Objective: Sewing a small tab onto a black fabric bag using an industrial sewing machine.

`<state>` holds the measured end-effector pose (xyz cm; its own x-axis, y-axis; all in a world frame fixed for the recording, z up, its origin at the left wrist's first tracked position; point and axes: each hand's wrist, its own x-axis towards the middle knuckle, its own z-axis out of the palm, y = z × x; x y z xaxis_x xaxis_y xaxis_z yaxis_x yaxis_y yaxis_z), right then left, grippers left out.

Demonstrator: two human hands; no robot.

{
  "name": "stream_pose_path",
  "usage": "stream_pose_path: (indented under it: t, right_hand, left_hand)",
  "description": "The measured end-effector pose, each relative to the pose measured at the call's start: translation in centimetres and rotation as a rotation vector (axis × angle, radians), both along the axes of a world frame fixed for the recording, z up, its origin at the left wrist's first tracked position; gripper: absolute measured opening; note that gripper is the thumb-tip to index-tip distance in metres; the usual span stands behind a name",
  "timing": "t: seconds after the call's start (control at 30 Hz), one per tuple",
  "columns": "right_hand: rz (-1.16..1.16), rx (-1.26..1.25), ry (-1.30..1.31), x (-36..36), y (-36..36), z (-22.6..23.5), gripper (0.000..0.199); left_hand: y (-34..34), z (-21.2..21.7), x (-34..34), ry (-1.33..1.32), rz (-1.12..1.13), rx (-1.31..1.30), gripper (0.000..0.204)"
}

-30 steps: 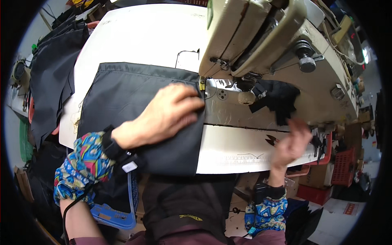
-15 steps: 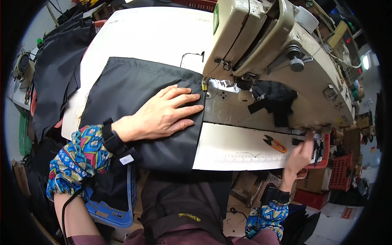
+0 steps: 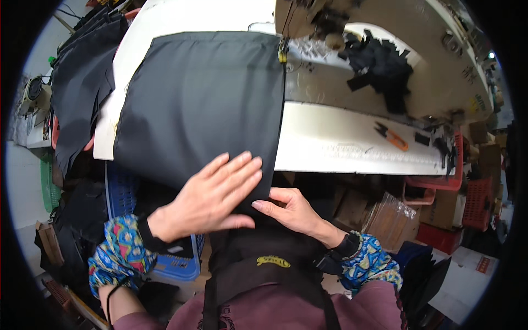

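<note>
A large black fabric panel [image 3: 203, 93] lies over the white table and hangs past its front edge. Its far right corner sits at the sewing machine's presser foot [image 3: 282, 50]. My left hand [image 3: 217, 195] rests flat on the panel's near part, fingers stretched out. At the near right edge of the fabric, my right hand [image 3: 294, 212] pinches the cloth between thumb and forefinger. To the right on the table lie orange-handled thread snips [image 3: 391, 136], apart from both hands.
The sewing machine [image 3: 429, 49] stands at the far right, with a heap of black fabric pieces [image 3: 382, 69] under its arm. More black panels [image 3: 82, 82] hang at the left. A blue basket [image 3: 187, 264] is below the table; a red basket [image 3: 477, 203] stands right.
My right hand has come from the table's right end to the fabric's near right edge and taken hold of it. My left hand has slid nearer along the panel. The view has shifted.
</note>
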<state>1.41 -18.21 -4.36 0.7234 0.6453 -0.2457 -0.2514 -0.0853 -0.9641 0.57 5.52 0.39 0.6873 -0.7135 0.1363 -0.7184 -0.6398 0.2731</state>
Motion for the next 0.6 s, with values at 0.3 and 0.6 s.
stream_pose_path:
  t: [0.3, 0.6]
  right_hand:
    - [0.104, 0.041, 0.415, -5.4, -0.6, 3.9, 0.034]
    - [-0.19, -0.253, -1.367, -6.4, -1.8, 2.9, 0.017]
  left_hand:
    - [-0.9, -2.7, -12.9, -0.388, 0.15, -0.155, 0.039]
    - [-1.3, -1.4, -12.7, -0.523, 0.117, -0.16, 0.03]
